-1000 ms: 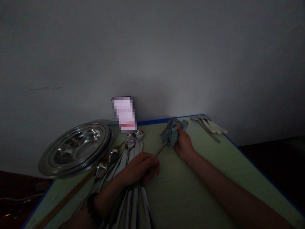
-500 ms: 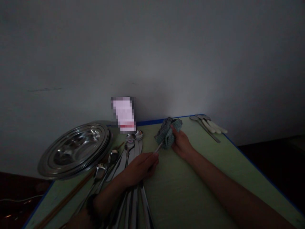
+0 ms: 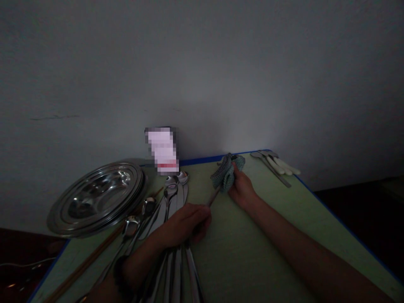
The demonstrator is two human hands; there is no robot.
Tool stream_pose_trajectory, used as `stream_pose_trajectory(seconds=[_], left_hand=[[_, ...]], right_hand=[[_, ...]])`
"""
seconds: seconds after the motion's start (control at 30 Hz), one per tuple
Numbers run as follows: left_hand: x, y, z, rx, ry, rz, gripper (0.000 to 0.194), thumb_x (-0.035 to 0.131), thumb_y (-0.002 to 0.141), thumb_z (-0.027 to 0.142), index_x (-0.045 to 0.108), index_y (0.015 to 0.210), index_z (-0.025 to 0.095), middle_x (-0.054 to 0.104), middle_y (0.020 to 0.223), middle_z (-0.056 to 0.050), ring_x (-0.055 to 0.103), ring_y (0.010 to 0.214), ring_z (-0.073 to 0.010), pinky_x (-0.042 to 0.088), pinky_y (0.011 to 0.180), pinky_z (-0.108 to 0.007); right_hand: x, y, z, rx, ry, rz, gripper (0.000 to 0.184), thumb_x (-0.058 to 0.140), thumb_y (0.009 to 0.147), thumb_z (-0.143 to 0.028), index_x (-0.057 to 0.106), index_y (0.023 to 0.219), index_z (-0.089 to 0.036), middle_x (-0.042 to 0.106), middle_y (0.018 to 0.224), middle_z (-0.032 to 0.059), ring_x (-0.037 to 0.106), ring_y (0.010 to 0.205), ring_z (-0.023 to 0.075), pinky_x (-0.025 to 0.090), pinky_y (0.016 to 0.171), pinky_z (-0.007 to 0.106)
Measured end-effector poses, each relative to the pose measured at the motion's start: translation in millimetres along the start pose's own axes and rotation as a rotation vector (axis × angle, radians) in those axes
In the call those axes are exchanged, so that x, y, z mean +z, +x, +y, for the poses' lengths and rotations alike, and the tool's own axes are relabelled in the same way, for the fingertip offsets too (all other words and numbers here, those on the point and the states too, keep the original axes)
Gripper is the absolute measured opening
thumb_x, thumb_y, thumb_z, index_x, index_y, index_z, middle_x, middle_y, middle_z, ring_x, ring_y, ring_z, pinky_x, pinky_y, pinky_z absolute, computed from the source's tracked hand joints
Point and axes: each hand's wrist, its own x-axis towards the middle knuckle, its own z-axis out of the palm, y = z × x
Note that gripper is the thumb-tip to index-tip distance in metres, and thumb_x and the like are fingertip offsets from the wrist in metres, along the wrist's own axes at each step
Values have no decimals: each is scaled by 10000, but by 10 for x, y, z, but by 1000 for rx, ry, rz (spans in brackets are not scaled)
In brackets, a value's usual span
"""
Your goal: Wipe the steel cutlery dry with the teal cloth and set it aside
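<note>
My left hand (image 3: 191, 221) is closed around the handle of a piece of metal cutlery (image 3: 214, 196), held at a slant above the table. Its far end is hidden inside a grey-green checked cloth (image 3: 225, 173), so its kind cannot be told. My right hand (image 3: 241, 187) grips the cloth, bunched around that end. Under and beside my left forearm lie several long metal spoons (image 3: 171, 190) and table knives (image 3: 185, 189). A black beaded bracelet (image 3: 119, 273) is on my left wrist.
Stacked metal plates (image 3: 132, 168) stand at the left, with wooden chopsticks (image 3: 91, 259) alongside. A phone (image 3: 162, 149) with a blurred screen leans on the wall. Several white-handled utensils (image 3: 284, 166) lie at the back right. The green table (image 3: 240, 256) has blue edging.
The cloth in my right hand shifted left down the cutlery, then back up to the right. My left hand keeps its hold on the handle with little movement.
</note>
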Motion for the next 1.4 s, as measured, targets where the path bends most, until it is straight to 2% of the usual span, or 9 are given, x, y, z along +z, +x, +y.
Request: stream_pose_trajectory(seconds=[0.17,0.33,0.53,0.73,0.9,1.1,1.27,1.4], left_hand=[[23,20,-2,15,61,-4,413,305,912,445,509,684,167,513,484,45,444,435,-82,360,459,-176],[47,37,43,17,105,39,340,385,890,391,532,680,167,525,473,54,432,415,-74,351,446,-168],[53,59,89,-11,90,163,249,570,766,387,541,654,166,478,437,75,410,387,-73,302,400,-167],[49,82,68,-29,58,263,275,553,762,424,522,647,176,454,429,82,381,366,-70,287,388,-171],[63,79,89,-30,41,244,263,551,768,392,523,625,173,470,423,74,390,369,-69,297,391,-168],[86,65,67,-33,5,191,230,526,797,378,548,695,172,512,481,68,402,383,-65,304,380,-160],[82,78,53,-39,15,228,272,545,788,402,552,653,167,522,471,60,429,379,-73,320,381,-170],[77,96,41,-15,1,286,250,657,708,391,558,680,163,523,474,66,446,389,-73,318,380,-164]], right_hand=[[25,-21,-13,14,-4,-14,129,651,767,-309,624,760,-183,699,689,-18,666,748,149,546,718,269],[31,-39,-14,32,-21,-44,153,691,724,-314,627,758,-179,700,685,-16,665,781,153,538,733,267],[69,-101,-27,75,-62,-97,193,726,675,-336,628,721,-176,702,671,-13,663,807,166,529,750,268],[91,-156,-43,104,-103,-142,219,731,660,-365,625,705,-178,703,675,-2,664,804,178,529,740,281],[94,-152,-40,101,-127,-149,237,732,654,-381,625,716,-179,700,669,-3,663,791,174,525,731,279],[88,-153,-27,94,-151,-157,267,742,634,-401,620,697,-172,687,628,-13,665,753,174,521,715,278],[89,-174,-31,105,-176,-196,259,743,637,-377,629,729,-164,696,666,-3,662,770,173,512,722,279],[92,-193,-39,122,-202,-225,244,727,659,-377,635,730,-162,686,642,-3,660,729,166,511,704,275]])
